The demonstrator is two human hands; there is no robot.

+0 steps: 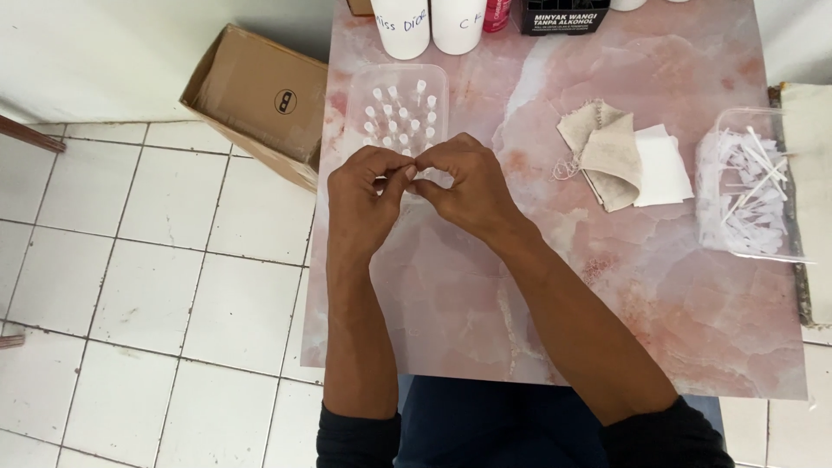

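Observation:
My left hand (362, 195) and my right hand (466, 184) meet fingertip to fingertip above the pink marble-patterned table (659, 286). Between the pinched fingers is something small and pale, mostly hidden, so I cannot tell exactly what it is. Just beyond the hands stands a clear plastic tray (357, 88) with several small white-capped vials set upright in rows. Both hands hover over the near edge of that tray.
A clear container (712, 143) of white plastic sticks and tubes sits at the right. Beige cloth (608, 149) and a white sheet (666, 166) lie mid-table. Two white bottles (403, 24), a red bottle and a black box stand at the far edge. An open cardboard box (260, 95) rests on the tiled floor at left.

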